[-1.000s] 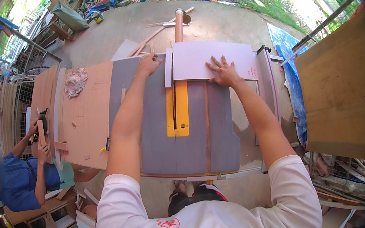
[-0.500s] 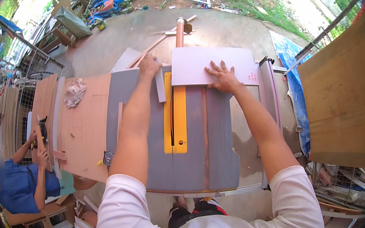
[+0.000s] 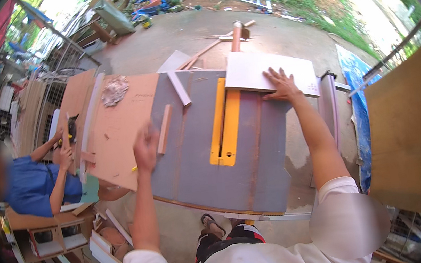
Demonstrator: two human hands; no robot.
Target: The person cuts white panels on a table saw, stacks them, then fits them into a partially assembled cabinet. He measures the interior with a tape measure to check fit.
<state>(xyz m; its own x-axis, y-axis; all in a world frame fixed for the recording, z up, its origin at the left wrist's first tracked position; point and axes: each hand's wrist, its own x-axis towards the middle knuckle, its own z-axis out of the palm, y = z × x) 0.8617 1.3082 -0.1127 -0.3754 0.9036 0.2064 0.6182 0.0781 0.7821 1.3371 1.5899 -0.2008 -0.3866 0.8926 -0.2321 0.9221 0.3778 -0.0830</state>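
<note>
Now: white board lies at the far side of the grey table, its left end over part of the yellow plate and beside the dark slot. Right hand lies on it, fingers spread, palm low, pressing from above rather than gripping. Left hand is blurred near the table's left side, fingers loosely curled — cannot tell whether anything is in them.

Risks (judgement): the board appears to reach past the table's far and right edges, so one-sided pressure might tip or swivel it. A twist near the slot could bind the board if a blade is running; blade height and motion cannot be made out. The left hand, crossing back, could catch the short wooden strip or nudge the loose white strip toward the slot.

Surroundings: crumpled cloth on the pinkish panel at left; co-worker in blue beyond it. Orange post stands behind the board — possibly in the way of forward travel. Long rail bounds the right.
</note>
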